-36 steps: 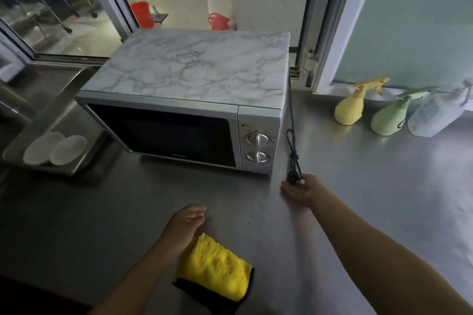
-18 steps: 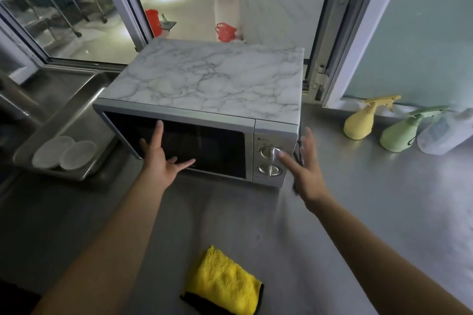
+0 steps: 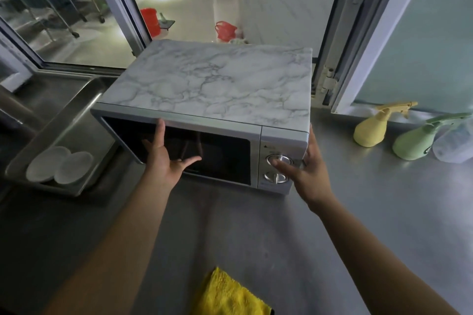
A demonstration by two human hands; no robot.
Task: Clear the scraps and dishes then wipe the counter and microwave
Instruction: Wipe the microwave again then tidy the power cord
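A silver microwave with a marble-patterned top stands on the steel counter. My left hand lies flat against its dark door, fingers spread. My right hand rests at the microwave's right front corner, with the thumb by the upper knob and the fingers along the side panel. A yellow cloth lies on the counter near the front edge, between my forearms. Two white dishes sit in a metal tray to the left.
Three spray bottles stand at the back right: a yellow bottle, a green bottle and a clear bottle. An open window frame rises behind the microwave. Beyond it are a tiled floor and red buckets.
Both hands left the counter and the cloth and came up to the microwave. The left hand went onto the door, the right onto the right front corner. My view moved closer.
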